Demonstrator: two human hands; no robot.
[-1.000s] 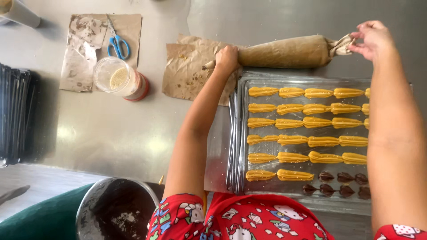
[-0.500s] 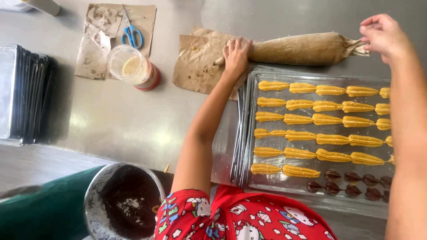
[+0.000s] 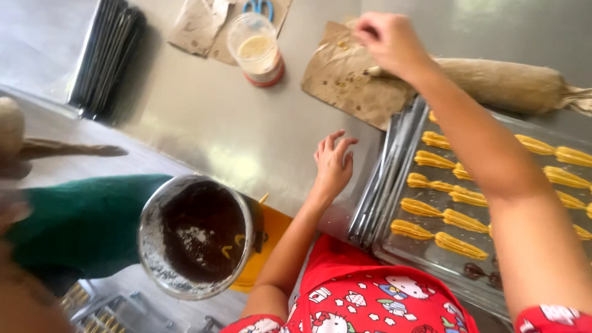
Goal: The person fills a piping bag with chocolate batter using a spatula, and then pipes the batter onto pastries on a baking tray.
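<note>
My left hand (image 3: 333,163) rests flat on the steel table (image 3: 203,123) with fingers spread, just left of the baking tray (image 3: 394,185). My right hand (image 3: 388,40) reaches over the tray to the brown paper sheet (image 3: 345,80), fingers curled above the nozzle end of the tan piping bag (image 3: 512,83). Whether it grips anything is hidden. The bag lies along the far side of the tray. Rows of piped yellow dough strips (image 3: 456,219) fill the tray, with a few dark pieces (image 3: 478,271) at its near edge.
A metal bowl with dark powder (image 3: 197,237) sits near left beside a green cloth (image 3: 80,222). A plastic cup (image 3: 256,49), blue scissors (image 3: 259,6) and more brown paper lie at the back. Stacked dark trays (image 3: 105,55) stand far left.
My left hand left the bag's nozzle end and came back to the table near me. My right hand moved from the bag's twisted end to its nozzle end. The view swung left.
</note>
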